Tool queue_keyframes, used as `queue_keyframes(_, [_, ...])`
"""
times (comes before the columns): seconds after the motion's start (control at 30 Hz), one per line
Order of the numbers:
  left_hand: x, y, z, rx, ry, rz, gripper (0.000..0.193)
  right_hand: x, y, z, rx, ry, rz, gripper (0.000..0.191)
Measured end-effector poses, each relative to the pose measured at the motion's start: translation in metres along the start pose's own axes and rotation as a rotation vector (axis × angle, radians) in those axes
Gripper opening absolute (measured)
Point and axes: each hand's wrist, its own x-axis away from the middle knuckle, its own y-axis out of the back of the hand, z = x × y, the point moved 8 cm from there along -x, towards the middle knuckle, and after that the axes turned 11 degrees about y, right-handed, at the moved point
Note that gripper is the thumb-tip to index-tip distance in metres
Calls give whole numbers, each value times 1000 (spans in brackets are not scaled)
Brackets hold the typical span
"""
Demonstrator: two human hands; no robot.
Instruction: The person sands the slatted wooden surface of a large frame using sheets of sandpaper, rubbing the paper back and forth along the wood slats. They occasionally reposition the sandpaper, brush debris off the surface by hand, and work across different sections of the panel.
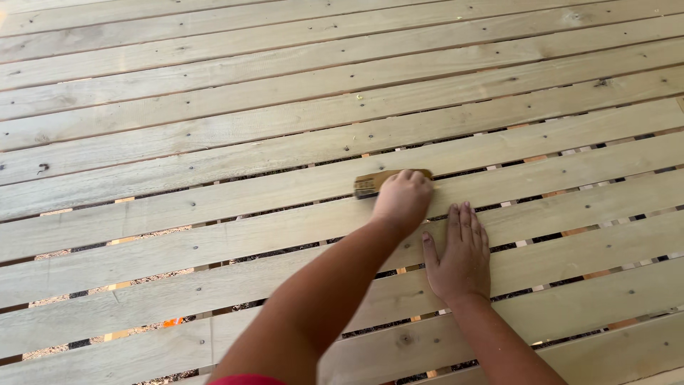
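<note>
On pale deck boards (214, 135), left hand (402, 199) grips a half-hidden brown block (370, 183); right hand (459, 257) rests flat.

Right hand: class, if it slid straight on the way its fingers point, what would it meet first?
Probably nothing but planks: the right hand lies flat, fingers pointing up-frame, passing right of the block held by the left hand.

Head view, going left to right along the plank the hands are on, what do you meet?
Orange scrap in a gap → sanding block → left hand gripping the block → right hand flat on the planks.
</note>
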Motion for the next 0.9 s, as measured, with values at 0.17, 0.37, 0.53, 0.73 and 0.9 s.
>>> queue_keyframes(0.17, [-15,7,-21,80,36,10,21,0,-1,0,-7,-5,7,75])
queue_keyframes(0.37, [79,47,115,130,65,-118,17,1,-2,-2,-12,20,-45,76])
queue_keyframes(0.53, [196,115,267,-95,287,-165,24,1,-7,-5,8,15,-41,76])
queue_keyframes(0.73, [267,213,396,-173,767,-368,18,1,-8,-5,17,16,-51,77])
queue_keyframes(0.9, [223,169,405,-22,748,-502,14,0,-6,-4,31,12,-30,77])
